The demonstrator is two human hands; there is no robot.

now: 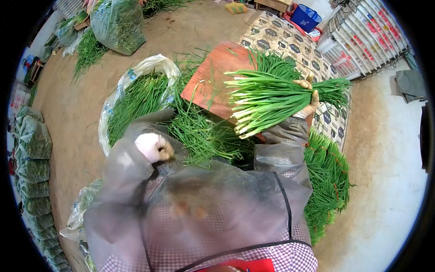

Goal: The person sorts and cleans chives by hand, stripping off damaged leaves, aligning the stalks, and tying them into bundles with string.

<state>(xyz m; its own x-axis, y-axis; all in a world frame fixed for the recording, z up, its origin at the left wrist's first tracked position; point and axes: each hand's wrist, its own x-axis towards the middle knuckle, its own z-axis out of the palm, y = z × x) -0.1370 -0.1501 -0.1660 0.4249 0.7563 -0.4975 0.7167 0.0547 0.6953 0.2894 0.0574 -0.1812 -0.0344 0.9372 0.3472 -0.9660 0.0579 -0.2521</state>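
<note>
My right hand [310, 96], in a pale glove, grips a thick bunch of chives [267, 97] around its leafy part. The bunch lies sideways over a reddish-brown board [215, 75], pale stem ends pointing left. More green chives [276, 63] lie just behind it. Near my waist on the left, my left hand [156, 148], also gloved, has its fingers curled in a loose fist, with a dark gap and nothing visible in it. Loose chives [204, 136] are heaped between my arms, below the board. Beside them stands an open white plastic bag [107, 122] filled with chives.
Bundled chives [326, 181] are stacked at my right side. A patterned mat [283, 36] spreads behind the board. Full plastic bags [34, 140] line the left side, and a large filled bag [118, 27] stands farther back. A blue basket [306, 18] sits at the back right.
</note>
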